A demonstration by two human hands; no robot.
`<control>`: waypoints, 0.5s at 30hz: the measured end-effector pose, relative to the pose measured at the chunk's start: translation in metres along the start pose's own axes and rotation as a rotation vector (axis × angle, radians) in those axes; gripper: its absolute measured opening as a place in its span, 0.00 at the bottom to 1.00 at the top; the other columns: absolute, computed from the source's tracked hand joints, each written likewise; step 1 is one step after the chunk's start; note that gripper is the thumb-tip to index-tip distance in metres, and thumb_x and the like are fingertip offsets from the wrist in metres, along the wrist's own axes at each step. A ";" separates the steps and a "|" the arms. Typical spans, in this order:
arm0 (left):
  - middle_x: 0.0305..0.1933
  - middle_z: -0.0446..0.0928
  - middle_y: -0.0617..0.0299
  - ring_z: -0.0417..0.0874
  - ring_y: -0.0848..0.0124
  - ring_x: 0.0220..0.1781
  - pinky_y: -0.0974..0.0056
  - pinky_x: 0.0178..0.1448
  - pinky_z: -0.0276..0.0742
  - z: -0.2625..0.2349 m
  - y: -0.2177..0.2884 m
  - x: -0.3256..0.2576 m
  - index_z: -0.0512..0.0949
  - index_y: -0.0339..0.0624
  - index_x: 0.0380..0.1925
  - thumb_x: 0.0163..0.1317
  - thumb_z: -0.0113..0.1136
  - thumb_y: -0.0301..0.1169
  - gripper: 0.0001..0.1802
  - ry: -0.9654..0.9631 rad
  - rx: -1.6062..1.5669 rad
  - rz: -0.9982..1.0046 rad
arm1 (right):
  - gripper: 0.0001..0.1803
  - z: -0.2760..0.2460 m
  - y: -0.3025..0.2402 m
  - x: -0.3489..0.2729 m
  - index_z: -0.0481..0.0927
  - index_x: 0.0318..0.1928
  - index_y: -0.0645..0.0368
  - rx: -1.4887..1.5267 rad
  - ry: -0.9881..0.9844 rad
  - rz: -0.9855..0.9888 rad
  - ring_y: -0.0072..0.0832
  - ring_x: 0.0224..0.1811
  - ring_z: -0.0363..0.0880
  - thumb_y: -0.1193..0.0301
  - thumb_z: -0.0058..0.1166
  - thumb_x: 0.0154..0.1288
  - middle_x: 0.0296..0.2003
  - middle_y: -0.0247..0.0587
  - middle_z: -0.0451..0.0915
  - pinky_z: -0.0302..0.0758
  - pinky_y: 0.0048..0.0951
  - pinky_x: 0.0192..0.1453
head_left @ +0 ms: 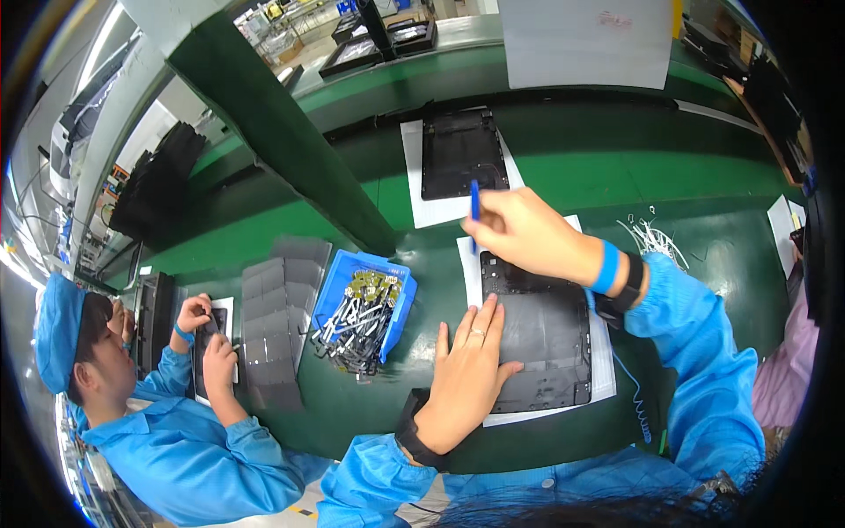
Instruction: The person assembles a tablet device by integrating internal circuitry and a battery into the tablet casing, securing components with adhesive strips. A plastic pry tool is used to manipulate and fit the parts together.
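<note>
A flat black device shell (550,334), with screw holes along its edges, lies on a white sheet (602,365) in front of me. My left hand (471,361), a ring on one finger, rests flat with fingers stretched over the shell's left edge. Above the far end of the shell, my right hand (528,231) is closed around a slim blue stick-like tool (475,201), held roughly upright. What kind of tool it is I cannot make out.
A blue bin (400,321) of small boards with cables stands left, beside dark sheets (271,330). Another black shell (458,158) lies farther back on paper. White cable pieces (653,239) lie right. A coiled blue cord (641,409) hangs near my right arm. A co-worker (176,440) sits left.
</note>
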State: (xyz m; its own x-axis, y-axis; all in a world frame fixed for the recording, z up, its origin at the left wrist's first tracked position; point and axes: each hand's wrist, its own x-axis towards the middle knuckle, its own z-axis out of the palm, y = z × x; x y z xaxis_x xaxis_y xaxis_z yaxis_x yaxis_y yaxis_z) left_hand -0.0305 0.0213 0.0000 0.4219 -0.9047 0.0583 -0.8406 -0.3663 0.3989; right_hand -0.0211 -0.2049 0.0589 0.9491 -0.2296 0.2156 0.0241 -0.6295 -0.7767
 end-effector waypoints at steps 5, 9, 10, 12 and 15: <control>0.76 0.71 0.58 0.72 0.57 0.75 0.43 0.74 0.67 -0.011 -0.010 0.008 0.73 0.41 0.71 0.63 0.72 0.37 0.37 -0.003 0.019 0.028 | 0.10 0.007 0.028 -0.028 0.86 0.43 0.69 -0.026 -0.118 -0.060 0.34 0.27 0.85 0.72 0.62 0.71 0.29 0.52 0.87 0.81 0.33 0.36; 0.72 0.76 0.62 0.76 0.59 0.71 0.48 0.71 0.68 -0.017 -0.013 0.016 0.78 0.45 0.68 0.62 0.72 0.33 0.32 0.026 -0.052 0.022 | 0.11 0.002 0.024 -0.041 0.86 0.41 0.65 -0.050 -0.077 -0.107 0.48 0.35 0.87 0.69 0.59 0.71 0.33 0.55 0.87 0.82 0.41 0.42; 0.72 0.76 0.62 0.76 0.59 0.71 0.48 0.71 0.68 -0.018 -0.014 0.017 0.78 0.45 0.68 0.61 0.73 0.33 0.33 0.030 -0.079 0.017 | 0.11 0.002 0.022 -0.046 0.86 0.42 0.65 -0.118 -0.022 -0.178 0.48 0.36 0.87 0.69 0.59 0.71 0.35 0.54 0.87 0.82 0.40 0.43; 0.71 0.76 0.62 0.76 0.58 0.71 0.50 0.71 0.67 -0.019 -0.019 0.019 0.78 0.44 0.67 0.61 0.73 0.33 0.32 0.028 -0.111 0.001 | 0.07 0.002 0.007 -0.059 0.85 0.42 0.65 0.087 0.085 -0.130 0.35 0.33 0.85 0.72 0.60 0.73 0.32 0.46 0.86 0.81 0.33 0.40; 0.70 0.77 0.61 0.75 0.58 0.70 0.51 0.72 0.65 -0.022 -0.022 0.021 0.80 0.46 0.66 0.59 0.75 0.33 0.33 -0.012 -0.157 -0.019 | 0.04 -0.012 -0.020 -0.077 0.86 0.41 0.62 0.134 0.015 -0.221 0.29 0.28 0.83 0.74 0.62 0.71 0.33 0.43 0.85 0.79 0.30 0.34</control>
State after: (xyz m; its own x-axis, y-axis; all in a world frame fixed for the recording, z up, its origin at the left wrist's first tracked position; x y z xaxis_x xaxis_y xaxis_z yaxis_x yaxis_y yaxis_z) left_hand 0.0039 0.0149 0.0125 0.4324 -0.9008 0.0393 -0.7690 -0.3457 0.5377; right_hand -0.0980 -0.1835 0.0649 0.9116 -0.1090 0.3964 0.2725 -0.5618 -0.7811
